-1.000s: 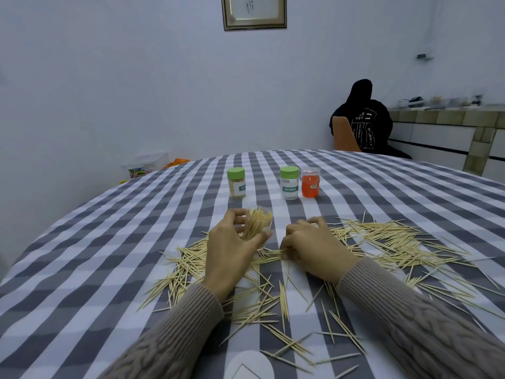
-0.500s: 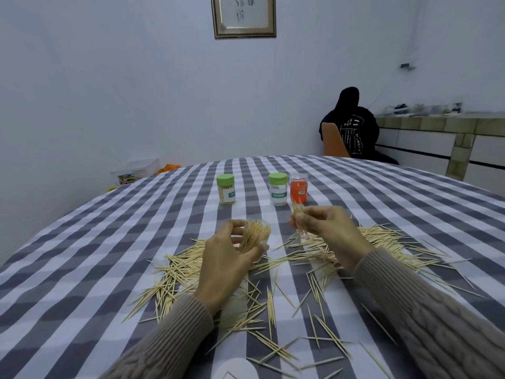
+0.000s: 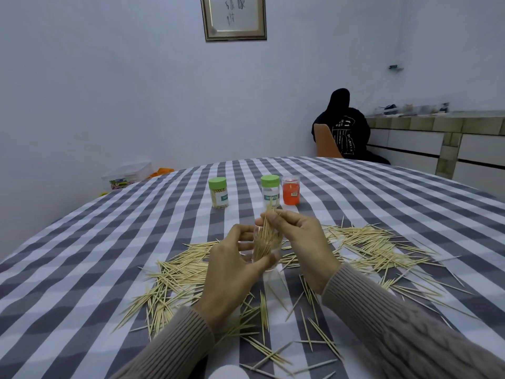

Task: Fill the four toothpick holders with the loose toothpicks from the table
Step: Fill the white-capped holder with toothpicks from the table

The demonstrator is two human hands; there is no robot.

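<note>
Here, going left to right, a clear plastic storage box (image 3: 128, 175) at ten o'clock is half cut off by the table edge, its contents too blurred to name. The left hand (image 3: 232, 272) curls around a clear plastic toothpick holder (image 3: 269, 250), packed with upright picks and lifted above the grey-and-white checked tablecloth (image 3: 82, 255); its base is hidden behind the thumb. The right hand (image 3: 303, 242) pinches a small bundle of wooden toothpicks (image 3: 269, 214) at the holder's mouth, fingertips closed on it. Loose pale wooden toothpicks (image 3: 377, 247) lie scattered from eight o'clock round to three. At twelve o'clock stand two green-lidded clear jars (image 3: 218, 193), labels only partly legible, and an orange translucent holder (image 3: 291, 190). Beyond, a framed picture (image 3: 234, 17) is cropped at the top, and a dark-hooded person (image 3: 344, 127) sits at one o'clock beside a tiled counter (image 3: 442, 138).
</note>
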